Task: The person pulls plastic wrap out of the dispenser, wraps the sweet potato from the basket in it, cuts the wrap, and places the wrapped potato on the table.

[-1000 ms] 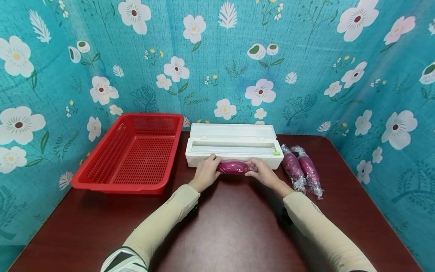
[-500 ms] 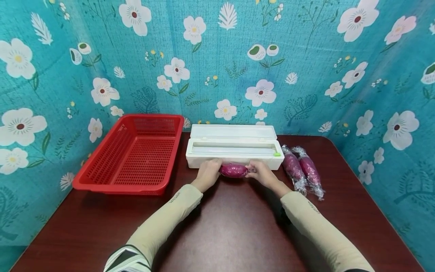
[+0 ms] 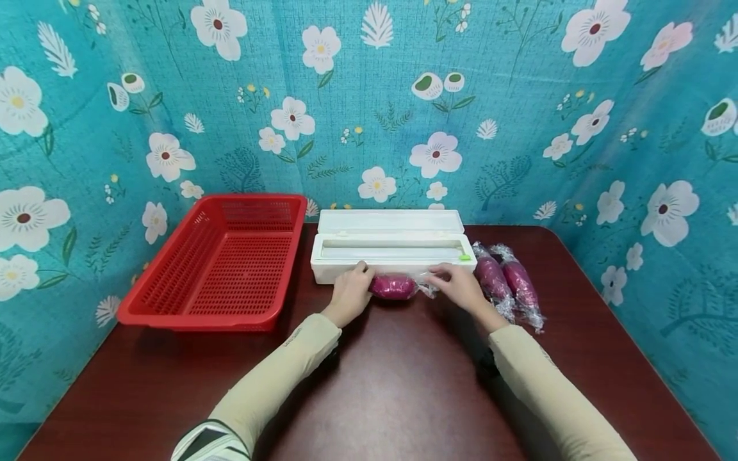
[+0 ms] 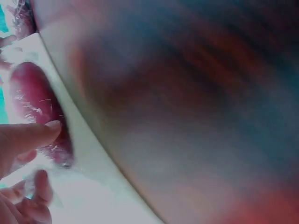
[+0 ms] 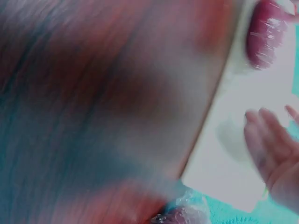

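Observation:
A purple sweet potato (image 3: 393, 287) in clear cling film lies in front of the white film dispenser box (image 3: 346, 272). My left hand (image 3: 350, 294) pinches its left end; in the left wrist view the thumb (image 4: 35, 136) presses on the wrapped sweet potato (image 4: 37, 100). My right hand (image 3: 458, 287) is beside the loose film tail (image 3: 425, 285) at the other end. Seen from the right wrist, the right hand (image 5: 275, 156) is blurred, fingers extended, apart from the sweet potato (image 5: 265, 35).
The dispenser's lid (image 3: 392, 221) stands raised, with a green cutter (image 3: 464, 257) at its right. Two more wrapped sweet potatoes (image 3: 491, 276) lie right of the box. A red basket (image 3: 282, 282) stands at the left on the dark table (image 3: 392, 384).
My right hand has let go of the right end and shifted slightly right, leaving the film tail showing. The left hand keeps hold of its end.

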A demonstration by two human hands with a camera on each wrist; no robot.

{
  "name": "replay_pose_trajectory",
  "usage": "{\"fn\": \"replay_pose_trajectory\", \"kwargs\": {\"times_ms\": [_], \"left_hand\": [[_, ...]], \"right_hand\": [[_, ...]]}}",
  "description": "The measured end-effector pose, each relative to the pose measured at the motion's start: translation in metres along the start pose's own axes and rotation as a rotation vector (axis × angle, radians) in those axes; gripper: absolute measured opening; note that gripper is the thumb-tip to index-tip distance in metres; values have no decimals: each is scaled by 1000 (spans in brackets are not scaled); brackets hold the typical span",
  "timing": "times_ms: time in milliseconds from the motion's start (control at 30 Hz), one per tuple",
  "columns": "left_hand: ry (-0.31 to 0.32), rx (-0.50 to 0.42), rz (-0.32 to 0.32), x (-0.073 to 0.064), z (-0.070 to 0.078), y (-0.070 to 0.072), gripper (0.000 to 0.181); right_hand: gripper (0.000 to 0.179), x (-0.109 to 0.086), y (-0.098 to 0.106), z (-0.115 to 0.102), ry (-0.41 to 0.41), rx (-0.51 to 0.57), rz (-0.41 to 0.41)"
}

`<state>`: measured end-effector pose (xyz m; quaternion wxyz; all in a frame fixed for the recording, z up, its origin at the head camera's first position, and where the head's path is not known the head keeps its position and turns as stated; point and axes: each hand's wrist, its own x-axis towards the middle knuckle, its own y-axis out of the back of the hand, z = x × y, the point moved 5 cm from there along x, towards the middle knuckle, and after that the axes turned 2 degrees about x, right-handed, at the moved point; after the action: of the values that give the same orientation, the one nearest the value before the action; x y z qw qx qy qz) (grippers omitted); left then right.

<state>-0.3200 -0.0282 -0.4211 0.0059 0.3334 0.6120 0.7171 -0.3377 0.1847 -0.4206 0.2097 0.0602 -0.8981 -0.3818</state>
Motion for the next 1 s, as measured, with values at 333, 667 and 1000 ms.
{"fn": "replay_pose_trajectory", "kwargs": {"times_ms": [333, 667, 1000], "left_hand": [[85, 92, -113, 4, 9, 16, 35], [75, 123, -8, 20, 24, 42, 25], [43, -21, -121, 46, 49, 35, 17]], "right_hand": [[36, -17, 9, 43, -577, 554, 215], [23, -18, -11, 46, -761, 1145, 239], [22, -21, -16, 47, -808, 1360, 261]]}}
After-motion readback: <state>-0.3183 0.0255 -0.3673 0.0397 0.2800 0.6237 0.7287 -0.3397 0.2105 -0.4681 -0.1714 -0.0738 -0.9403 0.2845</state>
